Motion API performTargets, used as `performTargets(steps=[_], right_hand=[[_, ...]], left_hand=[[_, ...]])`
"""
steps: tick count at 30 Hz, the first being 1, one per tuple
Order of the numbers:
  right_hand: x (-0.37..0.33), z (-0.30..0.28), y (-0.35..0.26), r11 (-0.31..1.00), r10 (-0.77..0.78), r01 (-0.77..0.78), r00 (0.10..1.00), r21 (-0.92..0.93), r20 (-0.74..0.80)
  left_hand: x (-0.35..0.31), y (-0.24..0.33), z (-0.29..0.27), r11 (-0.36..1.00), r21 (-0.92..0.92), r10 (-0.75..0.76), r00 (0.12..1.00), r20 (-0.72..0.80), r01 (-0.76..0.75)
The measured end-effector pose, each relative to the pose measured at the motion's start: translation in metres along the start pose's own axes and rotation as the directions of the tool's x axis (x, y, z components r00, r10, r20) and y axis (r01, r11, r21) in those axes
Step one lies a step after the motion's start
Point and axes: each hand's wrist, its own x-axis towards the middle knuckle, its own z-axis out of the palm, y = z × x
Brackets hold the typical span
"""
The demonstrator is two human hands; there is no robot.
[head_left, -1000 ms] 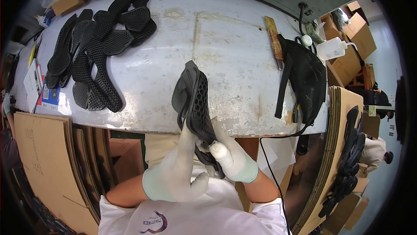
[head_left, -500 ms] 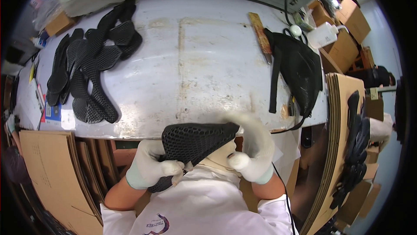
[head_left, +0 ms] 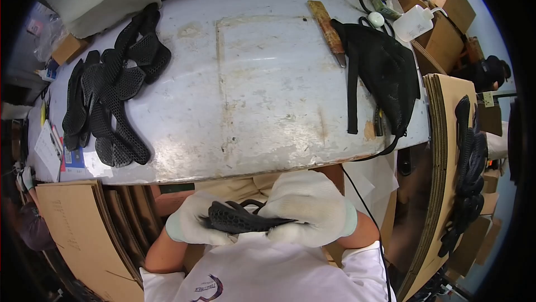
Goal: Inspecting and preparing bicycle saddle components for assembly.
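Close to my body, just below the table's front edge, I hold a black honeycomb-patterned insole [head_left: 240, 219] between both white-gloved hands. It is bent, with its textured side partly showing. My left hand [head_left: 192, 218] closes around its left end, the fingers partly blurred. My right hand [head_left: 310, 210] is closed over its right end, hiding that part under the palm and fingers. A dark curved edge of it rises between the hands. Several similar black insoles [head_left: 114, 87] lie in an overlapping pile on the left of the table.
On the worn white table [head_left: 268, 90] are a black bag [head_left: 385, 73] with straps, a flat brown tool [head_left: 326, 31] tapering to a dark tip, and a white squeeze bottle [head_left: 413, 24]. Cardboard sheets [head_left: 84, 235] stand at left; more black pieces [head_left: 469, 179] hang over the right-hand stack.
The insole has gone from spread and upright to bent low between my hands. My right hand has moved left and closed over its end. The view has shifted slightly.
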Motion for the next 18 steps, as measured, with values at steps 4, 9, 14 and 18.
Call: performTargets(steps=[4,9,14,18], right_hand=[[0.0,-0.001,-0.001,0.999,0.044,-0.044,0.998,0.013,0.039],[-0.003,0.0,0.0,0.996,0.067,-0.064,0.997,-0.061,0.048],[-0.007,0.011,-0.002,0.981,0.081,-0.096,0.992,-0.171,-0.092],[-0.001,0.011,-0.001,0.981,0.073,-0.091,0.991,-0.174,-0.109]], left_hand=[[0.002,0.009,-0.001,0.928,0.356,0.111,0.994,0.019,-0.11],[0.002,0.016,0.009,0.63,0.752,0.219,0.973,0.068,-0.195],[0.0,0.028,0.021,0.51,0.85,0.224,0.975,0.014,-0.129],[0.004,0.023,0.016,0.718,0.696,0.091,0.994,-0.051,-0.03]])
